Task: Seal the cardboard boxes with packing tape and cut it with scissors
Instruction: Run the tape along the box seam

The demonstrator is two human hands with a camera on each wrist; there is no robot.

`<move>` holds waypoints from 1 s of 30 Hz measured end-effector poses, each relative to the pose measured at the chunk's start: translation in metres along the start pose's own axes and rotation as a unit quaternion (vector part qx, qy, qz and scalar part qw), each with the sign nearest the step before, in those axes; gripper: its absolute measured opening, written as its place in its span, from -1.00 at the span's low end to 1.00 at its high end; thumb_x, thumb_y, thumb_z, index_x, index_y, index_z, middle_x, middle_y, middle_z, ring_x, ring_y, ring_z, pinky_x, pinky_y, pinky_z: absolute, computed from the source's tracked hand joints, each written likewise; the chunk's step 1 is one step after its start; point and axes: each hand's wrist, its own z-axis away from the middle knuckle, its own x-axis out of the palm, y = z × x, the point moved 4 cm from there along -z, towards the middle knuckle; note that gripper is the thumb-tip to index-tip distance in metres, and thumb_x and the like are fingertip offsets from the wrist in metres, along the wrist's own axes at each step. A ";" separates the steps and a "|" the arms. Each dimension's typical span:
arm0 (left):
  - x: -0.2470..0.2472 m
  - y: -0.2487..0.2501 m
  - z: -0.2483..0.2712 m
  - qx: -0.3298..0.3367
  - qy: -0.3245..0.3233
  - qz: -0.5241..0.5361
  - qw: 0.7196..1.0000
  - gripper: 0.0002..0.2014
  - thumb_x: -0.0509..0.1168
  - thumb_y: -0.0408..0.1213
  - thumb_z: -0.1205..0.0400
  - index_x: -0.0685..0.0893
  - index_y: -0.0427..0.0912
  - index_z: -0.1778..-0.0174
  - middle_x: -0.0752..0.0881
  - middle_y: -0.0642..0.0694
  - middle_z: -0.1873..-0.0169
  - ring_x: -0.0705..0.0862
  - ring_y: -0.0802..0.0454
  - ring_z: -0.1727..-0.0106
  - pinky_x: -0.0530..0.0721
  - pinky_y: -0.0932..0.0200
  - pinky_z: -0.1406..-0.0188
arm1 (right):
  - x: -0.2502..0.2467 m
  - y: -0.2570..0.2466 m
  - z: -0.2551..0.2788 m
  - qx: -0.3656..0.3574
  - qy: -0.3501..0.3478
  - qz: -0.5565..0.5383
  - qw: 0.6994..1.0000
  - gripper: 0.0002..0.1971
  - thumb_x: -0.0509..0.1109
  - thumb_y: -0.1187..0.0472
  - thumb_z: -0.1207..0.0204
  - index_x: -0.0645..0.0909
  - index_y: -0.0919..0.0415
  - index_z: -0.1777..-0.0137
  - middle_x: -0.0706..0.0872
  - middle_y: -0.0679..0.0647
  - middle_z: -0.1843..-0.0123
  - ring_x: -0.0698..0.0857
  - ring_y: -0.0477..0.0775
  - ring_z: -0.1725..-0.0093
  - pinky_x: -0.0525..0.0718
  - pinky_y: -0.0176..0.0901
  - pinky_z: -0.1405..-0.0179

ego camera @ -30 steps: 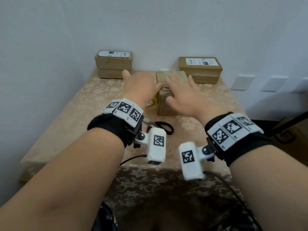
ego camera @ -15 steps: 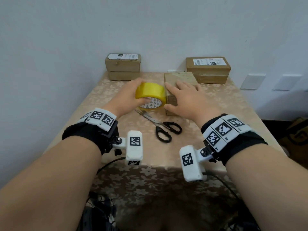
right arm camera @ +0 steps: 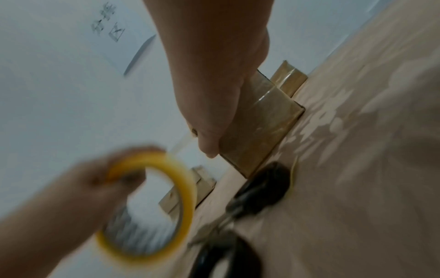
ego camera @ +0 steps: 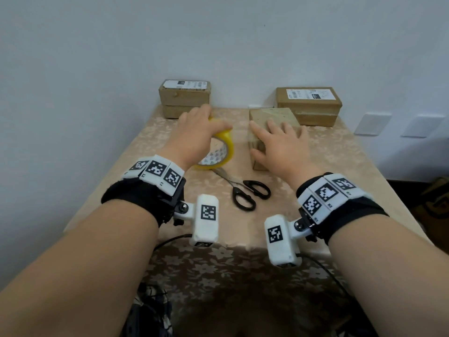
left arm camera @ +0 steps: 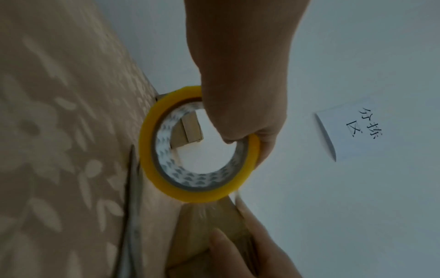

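My left hand [ego camera: 194, 136] grips a yellow roll of packing tape [ego camera: 220, 152], thumb through its core [left arm camera: 200, 148], and holds it just left of a small cardboard box [ego camera: 269, 117] in the table's middle. A clear strip of tape [ego camera: 240, 135] runs from the roll to the box top. My right hand [ego camera: 277, 142] lies flat on that box with spread fingers, thumb against its near left side [right arm camera: 209, 144]. Black-handled scissors [ego camera: 247, 193] lie closed on the cloth, in front of the box and roll.
Two stacked cardboard boxes [ego camera: 184, 98] stand at the back left against the wall, two more [ego camera: 308, 105] at the back right. The table wears a beige floral cloth [ego camera: 340, 166]. White wall plates [ego camera: 371, 124] sit on the right wall. Cables hang off the front edge.
My left hand has pulled the tape roll leftwards away from the box, drawing out a strip. My right hand has stayed pressed on the box top.
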 end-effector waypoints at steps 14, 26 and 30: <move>0.003 0.014 -0.003 0.021 -0.060 -0.111 0.992 -0.39 0.02 -0.53 -0.63 0.44 0.19 -0.49 0.44 -0.17 -0.21 0.38 -0.19 -0.24 0.36 -0.03 -0.12 | -0.008 0.003 -0.008 0.089 -0.029 -0.111 0.989 -0.38 -0.29 -0.22 -0.65 0.23 -0.06 -0.61 0.23 0.06 -0.67 0.15 0.24 -0.64 -0.07 0.45 -0.56; 0.008 -0.019 0.009 -0.063 -0.022 0.186 0.980 -0.44 0.17 -0.45 -0.63 0.37 0.06 -0.55 0.37 -0.10 0.00 0.40 -0.01 -0.06 0.43 0.11 -0.15 | 0.002 -0.008 -0.015 0.124 -0.019 -0.013 0.992 -0.39 -0.03 -0.10 -0.69 0.06 0.13 -0.68 0.15 0.22 -0.68 0.09 0.31 -0.66 -0.08 0.57 -0.49; 0.002 -0.010 0.007 -0.008 -0.009 0.087 0.996 -0.37 0.15 -0.55 -0.57 0.41 0.07 -0.53 0.33 -0.10 0.04 0.39 -0.12 -0.06 0.43 0.01 -0.10 | 0.003 -0.001 -0.011 0.103 -0.011 -0.015 0.995 -0.44 -0.04 -0.07 -0.70 0.11 0.09 -0.66 0.23 0.16 -0.65 0.13 0.27 -0.64 -0.06 0.54 -0.52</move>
